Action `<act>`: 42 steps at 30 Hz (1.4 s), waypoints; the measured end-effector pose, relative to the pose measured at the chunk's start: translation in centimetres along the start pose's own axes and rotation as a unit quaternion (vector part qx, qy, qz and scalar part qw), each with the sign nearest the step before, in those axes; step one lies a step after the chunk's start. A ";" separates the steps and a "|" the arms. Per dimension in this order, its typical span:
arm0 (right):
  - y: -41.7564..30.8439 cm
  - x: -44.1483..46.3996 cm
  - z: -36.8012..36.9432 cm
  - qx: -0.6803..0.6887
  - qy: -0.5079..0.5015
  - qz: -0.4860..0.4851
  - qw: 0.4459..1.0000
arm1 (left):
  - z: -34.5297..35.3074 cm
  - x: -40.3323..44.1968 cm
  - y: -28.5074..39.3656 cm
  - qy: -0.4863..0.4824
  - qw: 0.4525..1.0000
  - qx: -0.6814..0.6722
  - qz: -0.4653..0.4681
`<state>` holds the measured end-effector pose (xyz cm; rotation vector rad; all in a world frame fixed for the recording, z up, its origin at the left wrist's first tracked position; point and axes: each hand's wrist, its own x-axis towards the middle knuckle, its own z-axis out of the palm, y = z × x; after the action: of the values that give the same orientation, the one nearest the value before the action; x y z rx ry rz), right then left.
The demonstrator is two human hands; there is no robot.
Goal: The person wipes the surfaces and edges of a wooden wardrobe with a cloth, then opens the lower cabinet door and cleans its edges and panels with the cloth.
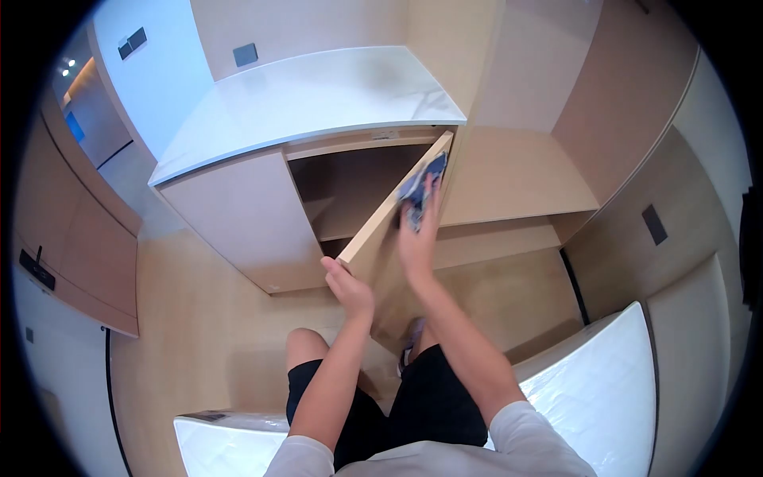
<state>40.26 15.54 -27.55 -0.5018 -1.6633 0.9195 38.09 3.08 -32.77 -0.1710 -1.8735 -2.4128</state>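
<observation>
A cabinet door [381, 230] stands swung out from a low cabinet with a white marbled top [310, 91]. My left hand [348, 288] grips the door's free edge near its corner, fingers closed. Against the door's outer face, near the hinge side, my right hand [420, 230] presses a crumpled blue and grey cloth [425, 187]. Through the opening the dark cabinet inside [350, 187] and a shelf show. The closed left door [246, 219] is beside it.
To the right is a wooden bench niche [509, 175]. Plastic-wrapped white mattresses [596, 389] lie at the lower right and lower left. A brown door [75, 230] with a black handle stands at the left. My legs are below the cabinet door.
</observation>
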 end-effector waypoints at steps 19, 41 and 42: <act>-3.0 4.1 -4.9 -0.098 -0.128 -0.242 0.957 | -1.7 -1.3 -0.1 -0.128 0.991 0.002 -0.025; -8.9 -4.5 -14.3 -0.005 -0.138 -0.212 0.968 | -4.5 -13.1 -4.8 -0.417 0.902 0.026 -0.110; -8.8 -4.9 -14.0 0.000 -0.125 -0.206 0.971 | -4.9 -12.9 -5.5 -0.432 0.894 0.033 -0.112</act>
<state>56.15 11.00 -22.57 -0.0298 -1.9016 0.6933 49.97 -0.36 -41.07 -1.2764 -2.3782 -2.6475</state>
